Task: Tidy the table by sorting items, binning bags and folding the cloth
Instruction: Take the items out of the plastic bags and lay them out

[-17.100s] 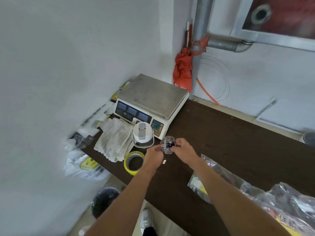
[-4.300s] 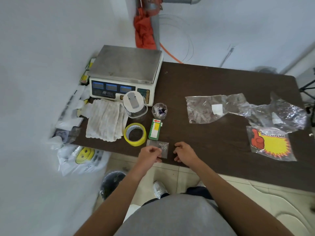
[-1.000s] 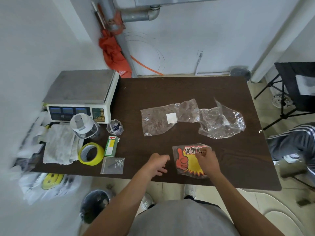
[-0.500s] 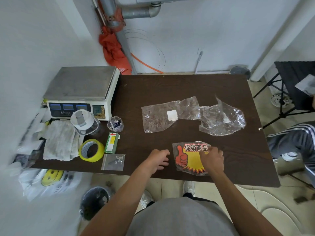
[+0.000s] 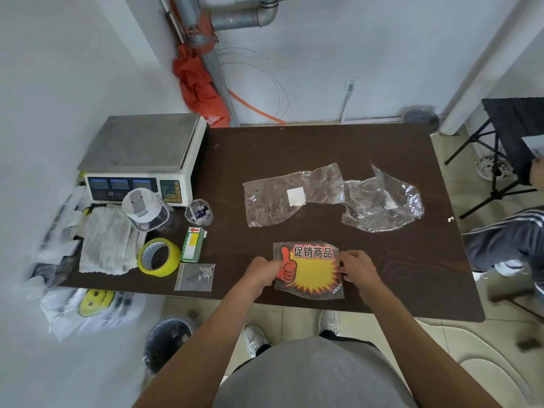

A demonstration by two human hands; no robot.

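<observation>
A clear bag with a red thumbs-up and yellow starburst sign (image 5: 316,267) lies near the table's front edge. My left hand (image 5: 260,273) pinches its left edge and my right hand (image 5: 356,266) holds its right edge. Two empty clear plastic bags lie farther back, one with a white label (image 5: 282,195) and a crumpled one (image 5: 382,201). A white cloth (image 5: 106,240) lies at the left, half under a lidded clear jar (image 5: 145,209). Beside it are a yellow tape roll (image 5: 159,257), a green box (image 5: 192,244), a small zip bag of screws (image 5: 195,276) and a small clear cup (image 5: 198,212).
A weighing scale (image 5: 141,154) occupies the table's back left corner. A dark bin (image 5: 167,343) stands on the floor below the front left edge, next to a white smiley-face bag (image 5: 91,304). A person's striped trouser leg (image 5: 509,237) and a black stand are at the right.
My left hand has moved right and taken the sign bag's left edge. My right hand has shifted to the bag's right edge, uncovering the printed sign.
</observation>
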